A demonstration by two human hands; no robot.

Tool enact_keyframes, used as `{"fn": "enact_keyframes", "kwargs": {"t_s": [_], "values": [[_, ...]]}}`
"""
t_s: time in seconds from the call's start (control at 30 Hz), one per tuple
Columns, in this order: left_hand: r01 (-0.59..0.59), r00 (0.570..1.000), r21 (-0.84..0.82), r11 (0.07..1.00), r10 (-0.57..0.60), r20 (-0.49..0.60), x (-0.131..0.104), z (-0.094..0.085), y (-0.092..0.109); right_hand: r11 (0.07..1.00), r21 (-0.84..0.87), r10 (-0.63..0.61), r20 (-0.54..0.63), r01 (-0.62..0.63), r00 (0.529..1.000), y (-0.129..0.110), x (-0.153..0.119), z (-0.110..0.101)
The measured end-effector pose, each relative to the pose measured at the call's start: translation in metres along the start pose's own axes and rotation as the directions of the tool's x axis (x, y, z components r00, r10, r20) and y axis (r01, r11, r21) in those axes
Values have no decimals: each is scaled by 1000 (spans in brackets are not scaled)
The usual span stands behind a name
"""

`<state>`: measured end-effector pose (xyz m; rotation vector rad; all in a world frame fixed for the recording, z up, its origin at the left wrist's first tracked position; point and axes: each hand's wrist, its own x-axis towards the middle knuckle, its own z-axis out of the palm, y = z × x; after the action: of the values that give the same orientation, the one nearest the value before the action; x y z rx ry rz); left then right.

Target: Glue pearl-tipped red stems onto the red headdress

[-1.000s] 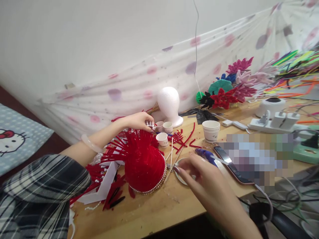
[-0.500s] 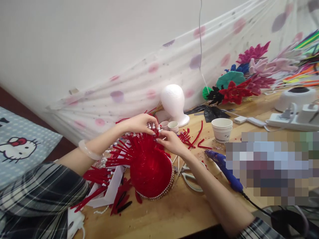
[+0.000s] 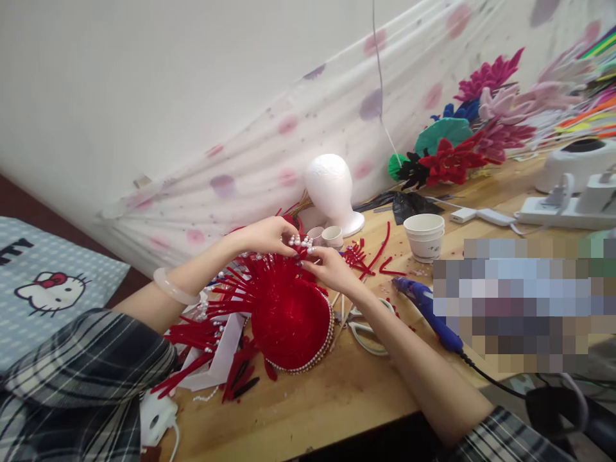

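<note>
A red headdress (image 3: 292,321) with a rounded cap, pearl edging and a fan of thin red spikes rests tilted on the wooden table. At the far side of its fan, my left hand (image 3: 270,236) is closed, fingers curled down against the white pearl beads (image 3: 302,241). My right hand (image 3: 331,268) pinches the same beaded part from the right, its fingertips close to the left hand's. Exactly what lies between the fingertips is partly hidden. A white foam head (image 3: 330,186) stands just beyond both hands.
Scissors (image 3: 368,337) lie under my right forearm, with a blue glue gun (image 3: 428,311) to the right. Paper cups (image 3: 424,239), fuzzy flowers (image 3: 452,160) and a power strip (image 3: 563,212) sit farther back. A white tray (image 3: 212,375) and red scraps lie left.
The view has shifted slightly, so the table things sit a little higher. Both hands stay at the headdress's beaded part; more of the pearls now show between them.
</note>
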<state>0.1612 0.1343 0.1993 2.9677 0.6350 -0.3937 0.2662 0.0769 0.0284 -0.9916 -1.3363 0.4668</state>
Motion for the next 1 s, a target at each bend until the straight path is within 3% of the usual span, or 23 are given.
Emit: {"fn": "enact_keyframes", "kwargs": {"t_s": [0.47, 0.87, 1.0], "values": [[19, 1000, 54, 998, -18, -10, 5, -2, 2, 971, 237, 32, -86, -11, 996, 8, -2, 8], [-29, 999, 137, 990, 26, 27, 11, 1, 4, 960, 275, 75, -100, -45, 992, 13, -2, 9], [-28, 999, 158, 987, 30, -13, 5, -7, 13, 962, 271, 71, -92, -43, 993, 16, -1, 10]]}}
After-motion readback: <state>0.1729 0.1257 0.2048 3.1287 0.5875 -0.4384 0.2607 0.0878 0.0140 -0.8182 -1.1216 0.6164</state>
